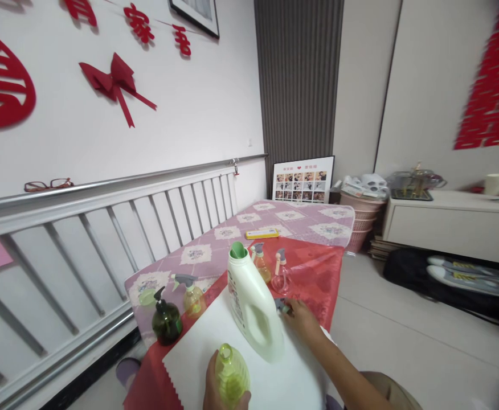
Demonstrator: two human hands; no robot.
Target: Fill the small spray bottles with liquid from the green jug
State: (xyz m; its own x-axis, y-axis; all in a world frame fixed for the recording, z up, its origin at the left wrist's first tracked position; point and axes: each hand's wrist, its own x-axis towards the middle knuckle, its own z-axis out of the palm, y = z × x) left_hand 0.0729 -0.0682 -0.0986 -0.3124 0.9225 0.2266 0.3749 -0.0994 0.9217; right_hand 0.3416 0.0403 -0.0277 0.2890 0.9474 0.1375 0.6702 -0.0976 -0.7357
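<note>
The jug (241, 299) is a pale whitish green with a green cap (238, 250). At its seven o'clock is a translucent yellow-green bottle (232, 376); at nine, a dark green bottle (166, 324) with a black pump (159, 294); at twelve, a yellow-and-white packet (262, 234). Red cloth (315, 273) overlies a lilac desk cover (220, 246) patterned with whitish floral squares (196, 254). The sheet (202, 353) beneath is plain white.

Translucent yellow-green bottle (234, 373), open-necked, held neck-up at bottom centre of frame, small grey piece (281, 305), partly hidden, touched right of centre.
</note>
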